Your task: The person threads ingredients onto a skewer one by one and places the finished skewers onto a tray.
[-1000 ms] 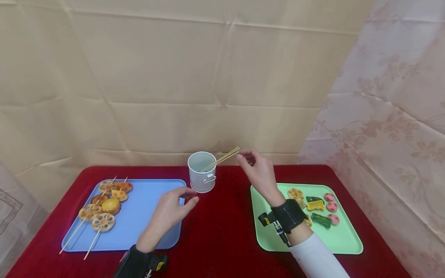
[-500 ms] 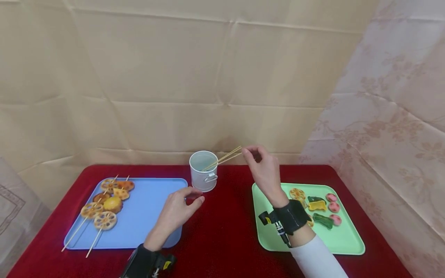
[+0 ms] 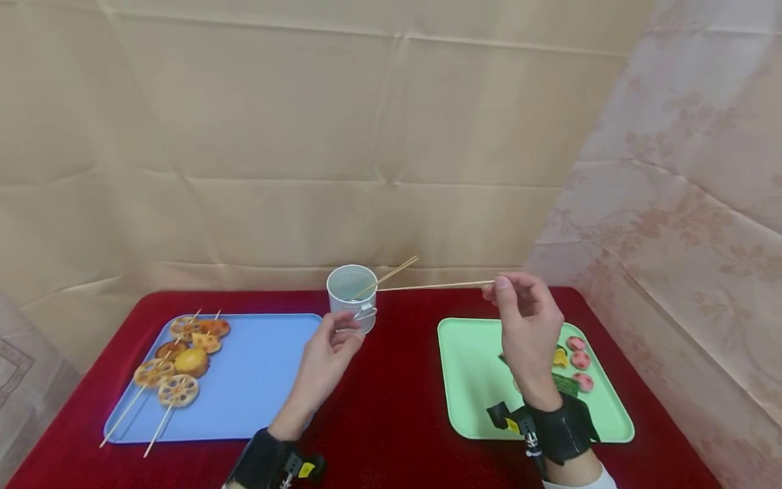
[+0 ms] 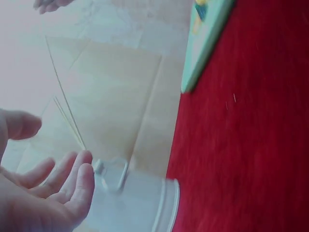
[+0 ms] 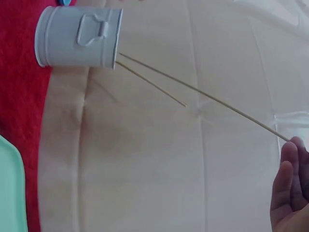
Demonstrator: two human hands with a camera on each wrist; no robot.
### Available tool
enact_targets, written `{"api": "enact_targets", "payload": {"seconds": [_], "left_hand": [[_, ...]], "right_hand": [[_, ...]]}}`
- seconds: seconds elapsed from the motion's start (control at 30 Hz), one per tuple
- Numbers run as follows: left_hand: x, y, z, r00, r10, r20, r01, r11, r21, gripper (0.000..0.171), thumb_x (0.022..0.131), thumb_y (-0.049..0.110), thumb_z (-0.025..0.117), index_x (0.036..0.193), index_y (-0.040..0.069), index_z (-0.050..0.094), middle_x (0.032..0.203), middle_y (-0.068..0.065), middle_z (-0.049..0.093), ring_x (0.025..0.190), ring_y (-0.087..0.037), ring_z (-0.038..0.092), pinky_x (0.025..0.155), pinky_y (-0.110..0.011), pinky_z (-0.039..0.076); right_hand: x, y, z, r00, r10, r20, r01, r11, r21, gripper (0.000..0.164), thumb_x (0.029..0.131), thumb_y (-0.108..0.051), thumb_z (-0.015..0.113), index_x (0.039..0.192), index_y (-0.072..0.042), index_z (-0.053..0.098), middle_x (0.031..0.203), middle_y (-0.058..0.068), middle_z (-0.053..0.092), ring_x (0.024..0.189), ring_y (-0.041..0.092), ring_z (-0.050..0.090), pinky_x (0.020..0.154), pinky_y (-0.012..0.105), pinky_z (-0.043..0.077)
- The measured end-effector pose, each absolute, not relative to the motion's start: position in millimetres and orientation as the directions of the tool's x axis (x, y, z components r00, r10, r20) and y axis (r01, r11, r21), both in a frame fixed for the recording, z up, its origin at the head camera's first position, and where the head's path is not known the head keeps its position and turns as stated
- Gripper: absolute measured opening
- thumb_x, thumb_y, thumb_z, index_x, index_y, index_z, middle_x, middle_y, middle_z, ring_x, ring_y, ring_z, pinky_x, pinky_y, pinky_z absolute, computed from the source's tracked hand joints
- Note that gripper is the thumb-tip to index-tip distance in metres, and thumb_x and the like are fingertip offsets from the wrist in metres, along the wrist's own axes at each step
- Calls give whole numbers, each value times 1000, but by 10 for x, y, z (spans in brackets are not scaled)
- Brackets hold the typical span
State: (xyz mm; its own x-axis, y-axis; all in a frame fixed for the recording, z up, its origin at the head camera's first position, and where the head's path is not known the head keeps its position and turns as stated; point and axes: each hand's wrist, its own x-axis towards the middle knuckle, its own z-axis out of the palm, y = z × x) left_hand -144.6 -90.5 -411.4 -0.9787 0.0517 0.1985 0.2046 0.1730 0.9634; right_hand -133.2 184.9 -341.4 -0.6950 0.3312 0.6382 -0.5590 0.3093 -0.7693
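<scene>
My right hand [image 3: 530, 326] pinches one end of a thin bamboo skewer [image 3: 436, 286], raised above the green tray. The skewer's other end reaches the rim of a small white metal bucket [image 3: 351, 292]. More skewers [image 3: 400, 267] lean out of that bucket toward the right; the right wrist view shows them beside the pulled skewer [image 5: 207, 98]. My left hand [image 3: 326, 356] hovers just in front of the bucket, fingers loosely bent and thumb apart, holding nothing. In the left wrist view its fingertips overlap the bucket [image 4: 135, 203] near the wire handle.
A blue tray [image 3: 263, 380] on the left bears two skewers threaded with lotus root slices [image 3: 178, 391] and other food pieces. On the right, a green tray [image 3: 473, 380] holds pink pieces [image 3: 580, 360] and green and yellow ones, partly behind my right arm. Red cloth [image 3: 397, 407] covers the table.
My right hand has moved right, drawing one skewer mostly out of the bucket while others stay leaning. My left hand has shifted slightly right, close in front of the bucket.
</scene>
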Motion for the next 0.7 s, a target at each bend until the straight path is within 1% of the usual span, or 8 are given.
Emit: {"api": "enact_targets", "payload": {"seconds": [0.07, 0.17, 0.23, 0.3, 0.4, 0.5, 0.6, 0.7], "left_hand": [[-1436, -851, -4105, -983, 36, 180, 183, 84, 980, 41, 98, 3, 66, 135, -5, 52, 124, -25, 65, 109, -30, 69, 93, -27, 52], [-1417, -773, -4104, -986, 35, 161, 160, -24, 987, 40, 98, -1, 62, 135, -7, 49, 125, -25, 63, 108, -26, 70, 91, -25, 52], [-1404, -730, -4106, -987, 56, 149, 145, -79, 986, 39, 100, -1, 60, 136, -7, 47, 126, -25, 62, 109, -25, 70, 92, -26, 53], [-1390, -696, -4110, -986, 91, 143, 131, -127, 983, 39, 102, 1, 58, 139, -7, 46, 128, -25, 62, 112, -27, 69, 94, -30, 55], [-1369, -654, -4094, -979, 158, 128, 91, -221, 971, 42, 105, 6, 57, 143, -6, 43, 135, -26, 59, 120, -35, 65, 97, -34, 54], [-1354, -608, -4066, -968, 228, 103, 23, -327, 945, 43, 107, 8, 53, 147, -3, 40, 143, -26, 55, 128, -40, 60, 100, -36, 52], [-1345, -559, -4044, -956, 283, 77, -45, -403, 914, 42, 109, 9, 50, 148, -1, 37, 147, -25, 52, 132, -40, 57, 102, -38, 51], [-1332, -517, -4031, -949, 309, 67, -81, -440, 894, 42, 110, 11, 49, 148, -1, 37, 149, -26, 50, 132, -38, 57, 103, -39, 50]], "right_hand": [[-1266, 1896, -3454, -702, 350, 620, -554, 279, -784, 19, 102, -8, 66, 113, 7, 65, 96, 3, 76, 87, 15, 71, 82, 22, 56], [-1207, 1947, -3539, -740, 381, 555, -526, 187, -830, 19, 102, -9, 65, 112, 7, 64, 96, 5, 77, 86, 17, 72, 82, 24, 56], [-1185, 1961, -3615, -784, 393, 481, -491, 83, -867, 18, 103, -10, 64, 111, 6, 63, 95, 6, 77, 86, 17, 72, 82, 25, 56], [-1169, 1950, -3699, -834, 381, 399, -445, -38, -895, 16, 104, -11, 63, 110, 4, 62, 95, 7, 77, 85, 17, 72, 82, 26, 57], [-1141, 1896, -3834, -911, 308, 273, -346, -214, -913, 12, 106, -10, 59, 110, 1, 61, 95, 7, 76, 87, 17, 73, 83, 28, 58], [-1106, 1805, -3962, -960, 219, 175, -242, -332, -912, 7, 107, -10, 57, 108, -4, 61, 96, 5, 76, 90, 16, 72, 85, 29, 57], [-1067, 1685, -4053, -984, 149, 100, -154, -409, -899, 5, 107, -10, 57, 107, -6, 61, 97, 5, 76, 93, 15, 72, 87, 29, 57], [-1031, 1560, -4112, -995, 95, 34, -74, -462, -884, 6, 106, -10, 59, 108, -6, 61, 99, 6, 75, 93, 15, 72, 89, 29, 56]]}}
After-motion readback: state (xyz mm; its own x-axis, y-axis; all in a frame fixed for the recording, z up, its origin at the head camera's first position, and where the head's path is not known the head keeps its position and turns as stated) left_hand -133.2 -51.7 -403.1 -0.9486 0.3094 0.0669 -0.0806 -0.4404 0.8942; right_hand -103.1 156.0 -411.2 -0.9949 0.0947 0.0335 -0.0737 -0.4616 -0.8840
